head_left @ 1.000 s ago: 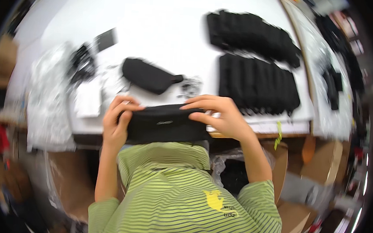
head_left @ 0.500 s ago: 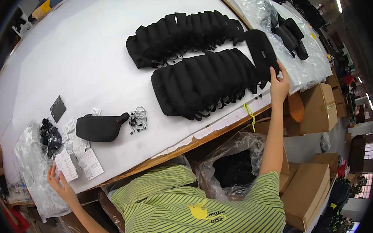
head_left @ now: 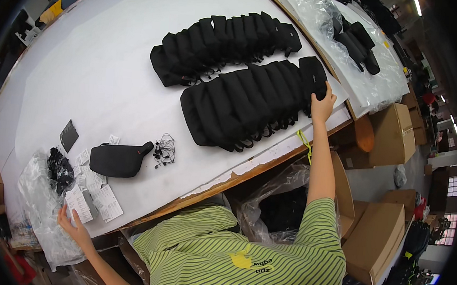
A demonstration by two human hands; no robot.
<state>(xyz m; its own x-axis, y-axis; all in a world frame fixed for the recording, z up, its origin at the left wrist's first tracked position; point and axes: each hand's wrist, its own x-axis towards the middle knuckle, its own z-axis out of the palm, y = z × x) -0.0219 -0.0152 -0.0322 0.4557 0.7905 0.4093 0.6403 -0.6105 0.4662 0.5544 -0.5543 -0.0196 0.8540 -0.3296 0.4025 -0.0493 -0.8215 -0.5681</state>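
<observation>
Your right hand [head_left: 322,104] grips the black pouch [head_left: 312,73], lower now; whether your left hand [head_left: 76,230] grips, I cannot tell.

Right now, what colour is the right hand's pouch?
The pouch is black; best in head view.

A workshop: broad white worktable [head_left: 112,55], rows of matching black pouches [head_left: 236,106], cardboard boxes [head_left: 378,243], strip lights [head_left: 416,6].

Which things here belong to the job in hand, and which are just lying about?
Seemingly in the job:
- right hand, gripping the end pouch
- pouch rows
- left hand, near papers
- single pouch

Seemingly lying about:
- cartons
- orange object
- clear plastic
</observation>
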